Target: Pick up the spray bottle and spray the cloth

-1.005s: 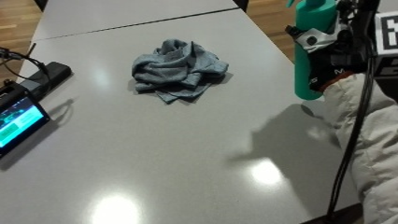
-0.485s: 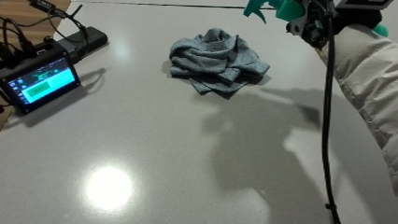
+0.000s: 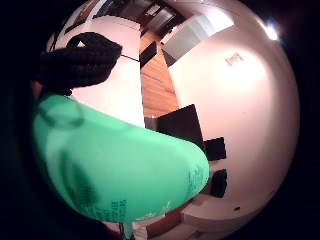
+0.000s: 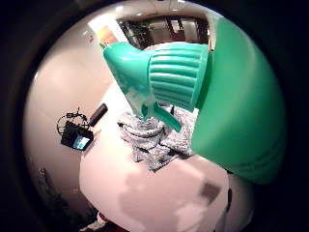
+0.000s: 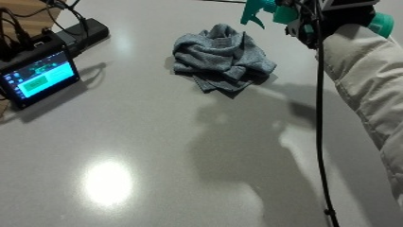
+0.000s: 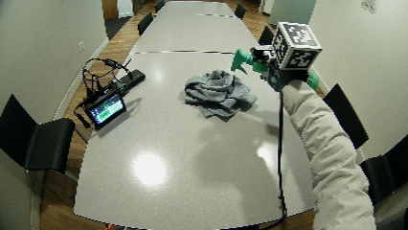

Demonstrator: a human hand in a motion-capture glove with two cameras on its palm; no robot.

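Aloft, green spray bottle (image 5: 271, 12) gripped, cloth (image 5: 222, 57) below

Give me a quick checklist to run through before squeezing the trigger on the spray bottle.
1. Spray bottle off the table, held in the right hand: ok.
2. Nozzle pointed toward the cloth: ok, it faces that way.
3. Cloth lying bunched on the table, nothing covering it: ok.
4. Finger on the trigger: cannot tell.
5. Small screen outside the spray path: ok, it stands well off to the side.
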